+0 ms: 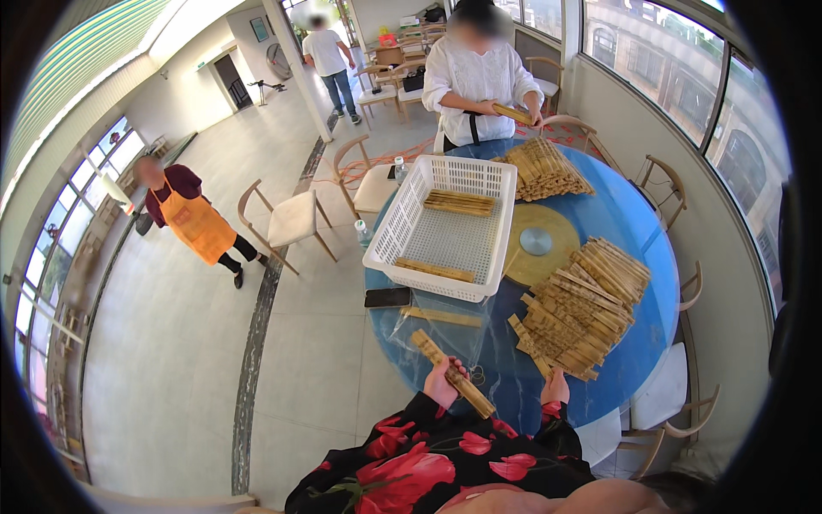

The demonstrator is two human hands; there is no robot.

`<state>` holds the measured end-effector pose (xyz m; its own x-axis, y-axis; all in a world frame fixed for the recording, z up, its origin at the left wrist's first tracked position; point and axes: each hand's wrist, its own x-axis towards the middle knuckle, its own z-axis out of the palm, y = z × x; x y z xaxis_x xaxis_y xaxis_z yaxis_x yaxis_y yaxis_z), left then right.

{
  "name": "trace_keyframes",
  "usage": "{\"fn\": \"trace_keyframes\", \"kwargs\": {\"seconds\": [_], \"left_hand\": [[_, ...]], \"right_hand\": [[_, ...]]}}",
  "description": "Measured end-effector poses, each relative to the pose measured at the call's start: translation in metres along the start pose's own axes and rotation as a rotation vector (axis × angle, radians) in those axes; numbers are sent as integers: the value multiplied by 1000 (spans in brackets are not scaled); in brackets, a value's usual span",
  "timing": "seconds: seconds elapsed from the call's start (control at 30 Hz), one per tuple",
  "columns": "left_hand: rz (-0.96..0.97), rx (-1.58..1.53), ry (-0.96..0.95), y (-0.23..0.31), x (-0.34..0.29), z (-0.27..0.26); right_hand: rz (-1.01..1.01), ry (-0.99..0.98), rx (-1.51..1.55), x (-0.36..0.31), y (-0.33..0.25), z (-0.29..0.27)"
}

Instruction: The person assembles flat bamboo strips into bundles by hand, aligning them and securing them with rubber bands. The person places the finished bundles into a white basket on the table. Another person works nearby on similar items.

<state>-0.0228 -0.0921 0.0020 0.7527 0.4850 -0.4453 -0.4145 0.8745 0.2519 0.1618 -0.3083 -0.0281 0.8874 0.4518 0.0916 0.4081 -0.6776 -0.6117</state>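
My left hand [442, 384] is closed round a small stack of bamboo strips [462, 385], held tilted over the near edge of the table. At the near side of a large heap of bamboo strips [578, 313], my right hand [556, 388] has its fingers on the end of a single bamboo strip [529, 344]; part of the grip is hidden. A white perforated plastic basket [383, 254] stands left of the heap. Inside it lie one bundle of strips [459, 202] at the far end and another bundle [435, 270] at the near end.
The round blue table [638, 214] carries a turntable [548, 230], a dark phone [388, 297], a loose strip [441, 317] and clear plastic film. Across it, a person in white [479, 86] holds strips beside a second heap [544, 167]. Wooden chairs [295, 224] stand around; an aproned person [199, 218] stands left.
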Motion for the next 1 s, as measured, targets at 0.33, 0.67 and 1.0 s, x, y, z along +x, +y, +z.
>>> {"fn": "trace_keyframes", "kwargs": {"seconds": [0.33,0.67,1.0], "left_hand": [[-74,48,-17,4,9,12],[-114,27,-12,13,11,14],[-131,70,-112,13,2,28]], "right_hand": [[776,-593,1332,-39,-54,-10],[579,-666,1298,-26,-114,-49],[414,-785,1213,-31,-139,-51]]}}
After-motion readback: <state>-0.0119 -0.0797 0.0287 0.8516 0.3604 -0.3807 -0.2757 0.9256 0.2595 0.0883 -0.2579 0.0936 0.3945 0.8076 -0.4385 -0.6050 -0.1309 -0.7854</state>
